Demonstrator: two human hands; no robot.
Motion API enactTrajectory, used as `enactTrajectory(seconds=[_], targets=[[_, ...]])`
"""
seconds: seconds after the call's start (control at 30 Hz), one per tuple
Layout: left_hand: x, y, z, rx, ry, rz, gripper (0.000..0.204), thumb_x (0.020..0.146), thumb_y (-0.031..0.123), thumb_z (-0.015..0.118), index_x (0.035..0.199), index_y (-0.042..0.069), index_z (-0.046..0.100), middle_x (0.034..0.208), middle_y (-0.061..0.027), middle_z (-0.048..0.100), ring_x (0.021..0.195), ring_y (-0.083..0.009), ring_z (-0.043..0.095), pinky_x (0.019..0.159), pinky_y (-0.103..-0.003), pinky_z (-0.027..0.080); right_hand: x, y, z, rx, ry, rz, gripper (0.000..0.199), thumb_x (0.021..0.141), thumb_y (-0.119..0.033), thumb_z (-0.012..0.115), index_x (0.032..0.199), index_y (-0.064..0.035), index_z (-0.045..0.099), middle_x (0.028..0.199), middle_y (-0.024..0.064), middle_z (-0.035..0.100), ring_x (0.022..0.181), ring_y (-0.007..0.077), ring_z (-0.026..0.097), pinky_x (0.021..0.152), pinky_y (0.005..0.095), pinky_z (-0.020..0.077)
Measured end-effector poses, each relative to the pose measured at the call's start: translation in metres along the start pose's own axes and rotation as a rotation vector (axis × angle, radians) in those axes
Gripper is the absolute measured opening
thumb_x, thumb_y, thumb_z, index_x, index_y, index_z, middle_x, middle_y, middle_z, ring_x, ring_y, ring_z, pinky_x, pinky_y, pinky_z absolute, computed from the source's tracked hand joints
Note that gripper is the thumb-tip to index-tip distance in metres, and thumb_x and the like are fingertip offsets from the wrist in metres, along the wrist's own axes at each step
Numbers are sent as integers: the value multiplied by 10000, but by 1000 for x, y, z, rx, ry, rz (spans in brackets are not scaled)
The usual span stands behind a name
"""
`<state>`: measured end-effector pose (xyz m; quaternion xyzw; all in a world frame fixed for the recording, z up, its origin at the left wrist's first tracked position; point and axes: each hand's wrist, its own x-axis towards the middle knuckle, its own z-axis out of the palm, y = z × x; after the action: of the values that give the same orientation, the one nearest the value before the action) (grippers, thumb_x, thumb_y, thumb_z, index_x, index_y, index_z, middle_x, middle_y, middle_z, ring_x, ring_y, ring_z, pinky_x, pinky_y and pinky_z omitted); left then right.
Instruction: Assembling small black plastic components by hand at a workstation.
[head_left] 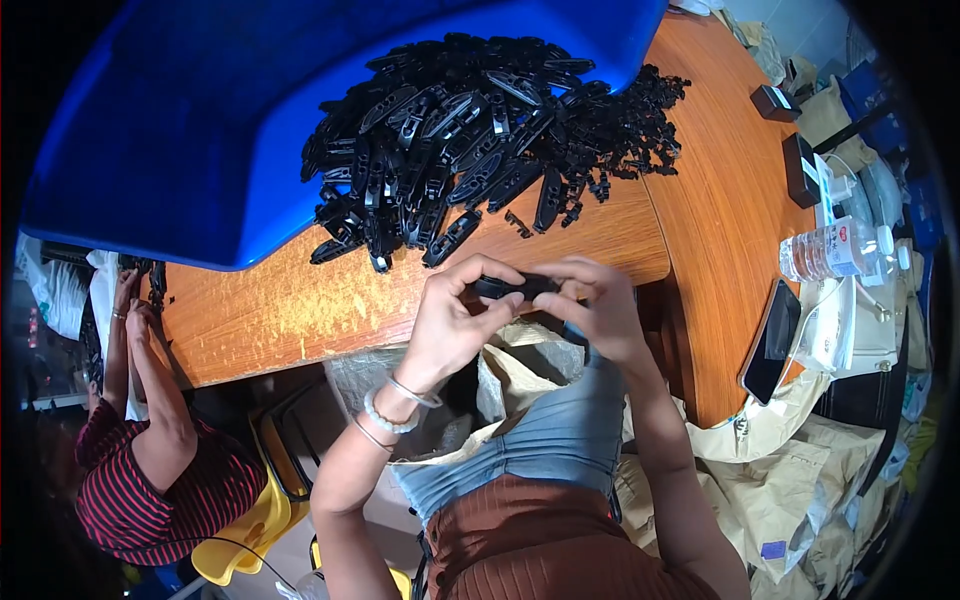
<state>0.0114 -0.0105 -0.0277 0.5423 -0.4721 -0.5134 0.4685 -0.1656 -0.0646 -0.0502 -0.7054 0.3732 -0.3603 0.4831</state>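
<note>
Between both hands, just off the near edge of the wooden table (360, 300), I hold a black elongated plastic part (510, 287). My left hand (462, 312) pinches its left end between thumb and fingers. My right hand (598, 305) has thumb and fingertips closed on the right end, covering much of it. Beyond my hands lies a heap of similar black oval plastic parts (440, 140). Smaller black clips (640, 115) are piled at its right side, with one loose clip (518, 224) lying nearest my hands.
A large blue bin (190, 150) lies tipped behind the heap. An open paper sack (525, 365) sits at my lap. On the right table are a phone (770, 340), a water bottle (825, 252) and black boxes (800, 170). Another person in a striped top (170, 480) works at left.
</note>
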Motion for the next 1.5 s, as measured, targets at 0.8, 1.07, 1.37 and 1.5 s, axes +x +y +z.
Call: enactTrajectory(seconds=[0.8, 1.07, 1.37, 1.5], targets=[[17, -18, -29, 1252, 336, 322, 222, 749, 84, 645, 943, 9, 564, 828, -147, 505, 690, -327, 569, 543, -409, 445, 33, 18, 43, -758, 322, -369, 109, 758, -45, 650, 850, 1, 615, 810, 103, 544, 734, 276, 553, 588, 370, 448], [5, -9, -28, 1036, 351, 543, 179, 730, 6, 647, 874, -6, 541, 866, -132, 555, 689, -240, 593, 558, -327, 475, 12, 18, 33, -544, 329, -401, 146, 730, 23, 650, 873, 4, 630, 848, 108, 593, 768, 266, 579, 640, 336, 468], [-16, 0, -13, 169, 71, 8, 224, 799, -43, 649, 1005, -44, 561, 859, -65, 614, 714, -98, 615, 627, -207, 517, 5, -8, 22, -242, 152, -532, 257, 688, 83, 664, 911, -44, 655, 887, 89, 612, 715, 231, 575, 602, 303, 464], [-20, 9, -4, -98, 93, -54, 171, 801, -7, 661, 952, -23, 582, 819, -35, 623, 649, -61, 601, 558, -171, 471, 1, -3, 21, -304, 170, -655, 288, 677, 72, 676, 936, -50, 640, 876, 79, 600, 718, 247, 566, 593, 301, 453]])
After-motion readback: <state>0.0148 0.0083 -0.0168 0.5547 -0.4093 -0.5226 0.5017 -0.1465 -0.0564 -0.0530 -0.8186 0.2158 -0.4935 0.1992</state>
